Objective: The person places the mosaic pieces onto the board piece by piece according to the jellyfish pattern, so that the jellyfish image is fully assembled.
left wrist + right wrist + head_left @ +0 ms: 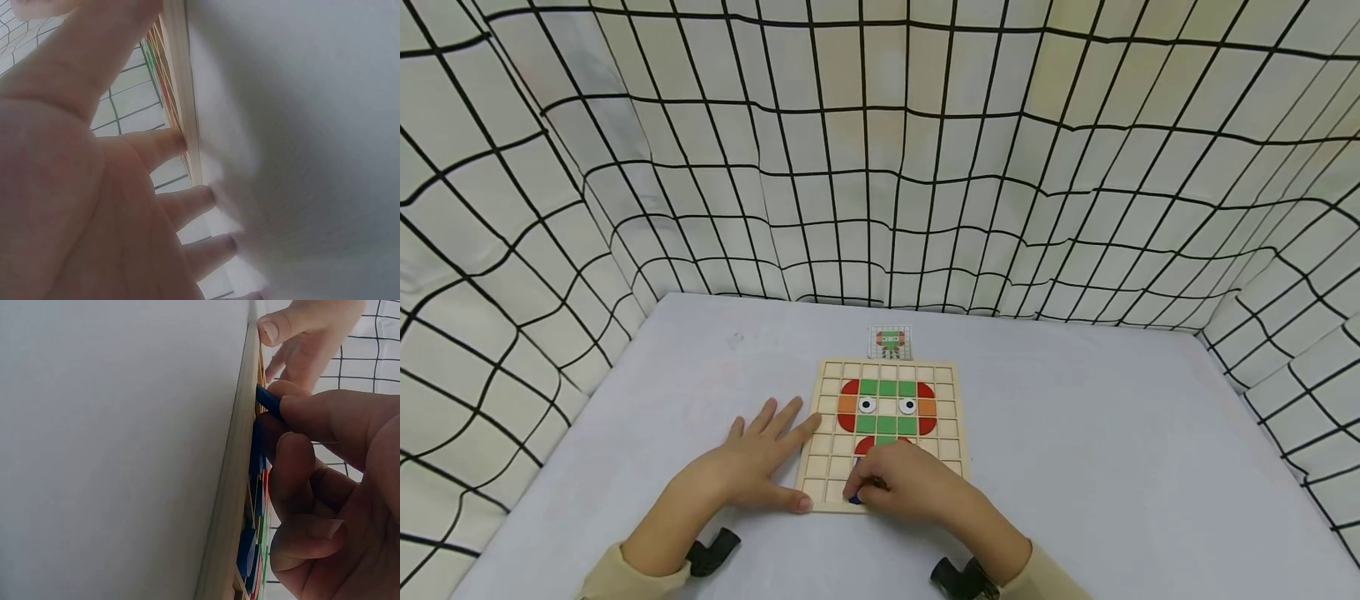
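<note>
A wooden grid board (826, 442) lies on the white table, carrying a pattern of green squares (887, 388), red rounded pieces (850, 420), orange squares (927, 407) and two round eye pieces (907, 405). My right hand (917, 483) pinches a small blue piece (269, 401) between thumb and finger, tilted against the front row of cells. More blue pieces (247, 551) sit in the board beside it, mostly hidden from above by this hand. Spread along the board's left side, my left hand (748, 471) touches its edge with thumb and index finger.
Just behind the board lies a small card (891, 342) printted with a similar coloured figure on a grid. White cloth walls with black netting (880, 167) enclose the table (1075, 433) at the back and sides.
</note>
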A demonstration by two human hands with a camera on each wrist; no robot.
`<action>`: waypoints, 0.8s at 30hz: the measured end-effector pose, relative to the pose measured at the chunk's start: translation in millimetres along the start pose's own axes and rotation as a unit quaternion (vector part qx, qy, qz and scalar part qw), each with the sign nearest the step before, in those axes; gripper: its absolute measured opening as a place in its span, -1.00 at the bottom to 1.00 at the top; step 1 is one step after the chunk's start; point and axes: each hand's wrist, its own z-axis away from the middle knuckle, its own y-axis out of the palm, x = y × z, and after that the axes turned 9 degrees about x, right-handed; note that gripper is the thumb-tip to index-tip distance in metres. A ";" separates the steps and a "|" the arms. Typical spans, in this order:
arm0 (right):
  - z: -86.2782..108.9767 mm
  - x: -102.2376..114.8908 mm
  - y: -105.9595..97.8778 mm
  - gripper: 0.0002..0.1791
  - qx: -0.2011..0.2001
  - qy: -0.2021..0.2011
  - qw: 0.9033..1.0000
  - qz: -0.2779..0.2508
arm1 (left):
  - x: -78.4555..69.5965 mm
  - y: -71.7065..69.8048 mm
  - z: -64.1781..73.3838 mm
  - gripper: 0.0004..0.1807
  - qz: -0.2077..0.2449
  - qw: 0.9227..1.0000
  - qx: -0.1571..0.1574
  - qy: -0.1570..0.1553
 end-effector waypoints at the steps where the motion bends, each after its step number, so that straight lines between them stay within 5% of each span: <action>1: -0.1 0.4 0.3 -0.84 -0.001 0.001 1.000 -0.003 | 0.0 0.3 0.1 0.23 0.000 1.000 0.001 -0.001; 18: 5.8 -3.8 -8.5 -0.92 -0.059 0.074 0.995 -0.043 | 1.6 0.9 -1.6 0.22 0.004 1.000 -0.001 -0.005; 24: 8.9 -5.8 -11.7 -0.86 -0.041 0.026 0.999 -0.006 | 1.7 0.7 -1.6 0.22 0.006 1.000 0.003 -0.005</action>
